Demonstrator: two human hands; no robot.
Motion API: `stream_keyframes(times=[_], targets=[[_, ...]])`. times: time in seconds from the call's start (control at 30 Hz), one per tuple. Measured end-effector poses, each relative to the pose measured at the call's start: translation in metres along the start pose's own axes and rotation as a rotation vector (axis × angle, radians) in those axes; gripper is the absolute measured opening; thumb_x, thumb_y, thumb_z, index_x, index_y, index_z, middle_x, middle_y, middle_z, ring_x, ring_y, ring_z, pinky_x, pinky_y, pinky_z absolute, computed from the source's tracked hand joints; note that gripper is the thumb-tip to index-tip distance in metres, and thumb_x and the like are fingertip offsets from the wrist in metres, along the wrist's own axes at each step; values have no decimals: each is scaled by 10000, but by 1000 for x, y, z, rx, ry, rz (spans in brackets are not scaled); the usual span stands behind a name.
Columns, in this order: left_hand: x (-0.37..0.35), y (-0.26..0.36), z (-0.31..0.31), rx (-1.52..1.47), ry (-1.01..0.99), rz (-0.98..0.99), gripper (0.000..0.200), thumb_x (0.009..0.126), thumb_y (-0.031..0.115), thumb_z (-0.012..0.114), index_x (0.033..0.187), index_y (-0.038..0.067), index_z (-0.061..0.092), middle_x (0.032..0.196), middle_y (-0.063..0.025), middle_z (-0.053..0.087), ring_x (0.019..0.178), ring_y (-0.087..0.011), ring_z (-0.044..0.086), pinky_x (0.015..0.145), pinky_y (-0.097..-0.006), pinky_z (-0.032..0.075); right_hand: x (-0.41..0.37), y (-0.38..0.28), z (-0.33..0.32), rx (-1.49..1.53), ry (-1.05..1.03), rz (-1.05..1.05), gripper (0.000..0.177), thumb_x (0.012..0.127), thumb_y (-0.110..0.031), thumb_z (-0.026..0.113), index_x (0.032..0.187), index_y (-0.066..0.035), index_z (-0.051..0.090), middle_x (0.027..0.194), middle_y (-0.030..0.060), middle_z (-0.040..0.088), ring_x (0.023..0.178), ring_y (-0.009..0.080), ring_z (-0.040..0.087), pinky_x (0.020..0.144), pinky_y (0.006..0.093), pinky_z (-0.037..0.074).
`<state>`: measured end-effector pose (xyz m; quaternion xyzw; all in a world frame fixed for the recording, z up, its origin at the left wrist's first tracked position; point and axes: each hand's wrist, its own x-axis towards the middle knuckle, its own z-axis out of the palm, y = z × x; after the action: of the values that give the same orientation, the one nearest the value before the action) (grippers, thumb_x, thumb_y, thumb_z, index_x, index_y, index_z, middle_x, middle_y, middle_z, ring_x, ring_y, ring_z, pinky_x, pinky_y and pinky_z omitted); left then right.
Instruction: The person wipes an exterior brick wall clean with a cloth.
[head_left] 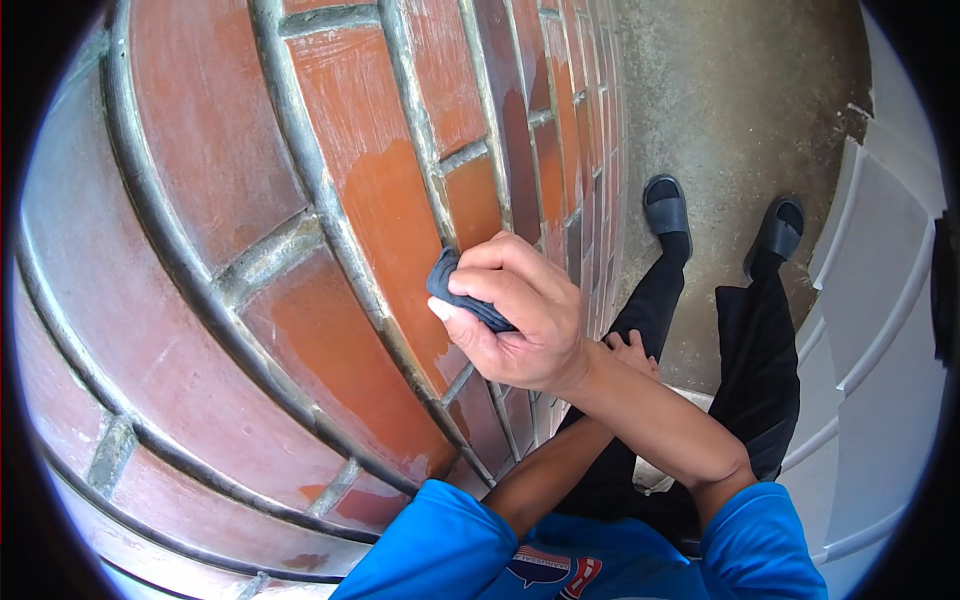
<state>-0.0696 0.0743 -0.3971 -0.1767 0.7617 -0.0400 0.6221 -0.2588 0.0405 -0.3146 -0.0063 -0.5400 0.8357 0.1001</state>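
Apparently wiping: right hand (535, 318) pinches bunched dark cloth (443, 278) at brick wall (380, 205); left hand (632, 352), unclenched, on trouser leg (650, 300); next stroke calls for even pressure.

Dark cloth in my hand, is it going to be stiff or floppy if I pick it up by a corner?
The dark cloth would probably hang floppy, since it bunches into soft folds in your right hand. It's likely light, being a small wad, though wet-looking patches on the brick wall suggest it may be damp and somewhat heavier.
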Motion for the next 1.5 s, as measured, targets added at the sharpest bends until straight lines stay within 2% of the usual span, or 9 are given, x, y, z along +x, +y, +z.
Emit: stream_keyframes(times=[0.2,0.4,0.47,0.67,0.8,0.9,1.07,1.23,1.5], targets=[[7,-6,43,27,275,60,506,823,325,630,1192,14,478,1178,-282,511,1089,-472,542,878,-610,454,21,8,0,42,3,-37,241,708,-6,834,875,-12,661,818,108,632,668,195,631,557,289,489],[10,-7,38,-12,154,16,504,814,316,626,1183,7,475,1170,-292,506,1065,-473,543,870,-611,448,21,12,-3,70,-68,-136,241,699,-6,834,852,-13,648,819,116,622,655,205,611,555,296,482],[9,-7,35,-27,119,6,503,811,313,625,1180,5,474,1167,-295,504,1057,-473,543,868,-611,446,23,11,-2,63,-51,-103,247,692,-16,836,852,-13,647,820,118,618,644,207,602,549,300,478],[12,-10,34,-56,109,-4,502,803,304,621,1171,-1,470,1159,-305,499,1033,-473,545,861,-612,440,22,11,0,69,-37,-129,257,689,-29,827,863,-14,639,812,125,613,629,220,596,537,313,472],[24,-19,69,-103,280,59,500,797,298,618,1165,-6,468,1153,-312,496,1017,-473,545,856,-612,437,21,12,3,10,-1,-155,267,699,-35,826,881,-13,632,809,124,611,632,226,595,538,315,473],[41,-21,107,-81,476,11,497,793,295,615,1157,-10,469,1147,-315,497,1005,-472,546,854,-614,435,18,14,5,-2,6,-168,265,708,-50,831,881,-14,633,812,122,612,635,225,593,538,316,472],[23,-13,71,-49,282,17,511,819,313,608,1190,-8,466,1178,-304,497,1039,-465,536,881,-608,421,27,15,2,-10,-4,-170,236,733,-52,822,870,-1,638,816,131,624,657,221,617,564,300,492],[14,-13,62,-39,220,26,534,856,336,590,1246,-3,455,1228,-294,490,1086,-455,520,923,-596,397,67,20,6,-78,75,-169,218,747,-33,814,874,0,641,817,138,635,675,211,634,583,276,501],[8,-11,51,-25,152,36,572,915,372,561,1336,6,438,1308,-278,480,1162,-437,496,989,-576,359,64,23,2,-154,50,-251,238,731,-38,827,854,3,626,833,140,636,683,224,634,589,286,504]])
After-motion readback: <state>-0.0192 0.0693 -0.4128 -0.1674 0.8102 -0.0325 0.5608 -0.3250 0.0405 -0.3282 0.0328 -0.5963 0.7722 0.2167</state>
